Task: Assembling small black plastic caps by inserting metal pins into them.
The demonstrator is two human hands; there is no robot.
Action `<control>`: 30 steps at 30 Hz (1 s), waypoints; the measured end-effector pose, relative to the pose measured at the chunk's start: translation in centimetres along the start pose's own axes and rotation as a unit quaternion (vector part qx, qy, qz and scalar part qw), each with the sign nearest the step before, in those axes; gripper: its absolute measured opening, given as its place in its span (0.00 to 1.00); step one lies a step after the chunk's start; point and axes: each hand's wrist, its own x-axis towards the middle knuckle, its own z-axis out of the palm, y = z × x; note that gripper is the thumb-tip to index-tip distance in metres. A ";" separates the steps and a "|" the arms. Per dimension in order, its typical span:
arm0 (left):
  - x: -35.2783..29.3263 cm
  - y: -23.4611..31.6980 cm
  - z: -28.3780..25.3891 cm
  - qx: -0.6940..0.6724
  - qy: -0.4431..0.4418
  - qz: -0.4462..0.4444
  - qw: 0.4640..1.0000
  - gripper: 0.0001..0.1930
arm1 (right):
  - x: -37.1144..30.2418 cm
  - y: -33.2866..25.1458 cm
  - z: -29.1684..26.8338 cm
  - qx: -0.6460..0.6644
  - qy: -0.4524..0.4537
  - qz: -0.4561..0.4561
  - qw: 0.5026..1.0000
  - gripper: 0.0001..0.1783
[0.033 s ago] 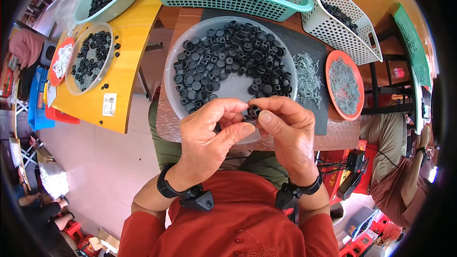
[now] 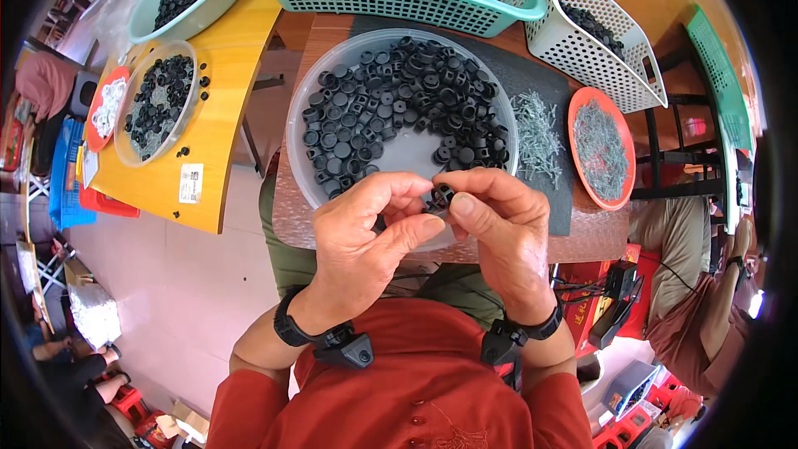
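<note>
Both my hands meet over the near rim of a round clear tub [image 2: 297, 168]. Between their fingertips sits a small round black plastic part [image 2: 440, 196] with openings in its side. My left hand [image 2: 356, 237] pinches it from the left with thumb and forefinger. From the other side, the thumb and fingers of my right hand [image 2: 509, 237] close on the same part. Another dark piece [image 2: 380, 223] shows in the curl of my left hand, mostly hidden. Many loose black caps and parts [image 2: 349, 129] fill the tub around a bare patch of its bottom.
Right of the tub, a pile of screws [image 2: 538, 137] lies on a dark mat, beside a red dish [image 2: 575, 166] of more screws. Behind stand a green basket [image 2: 399, 4] and a white basket [image 2: 611, 75]. A yellow table [image 2: 224, 116] at left carries further tubs.
</note>
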 end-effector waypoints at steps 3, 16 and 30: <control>0.0 0.0 0.0 -0.005 0.000 0.004 1.000 0.14 | 0.0 0.1 -0.4 -0.002 -0.010 -0.004 1.000 0.10; 0.1 0.0 0.2 -0.009 0.001 0.009 1.000 0.14 | 0.1 0.5 -0.6 -0.016 -0.029 -0.034 0.999 0.10; 0.3 0.0 0.2 -0.010 -0.009 0.047 0.999 0.13 | -0.2 0.2 -0.1 0.038 -0.006 0.025 0.999 0.10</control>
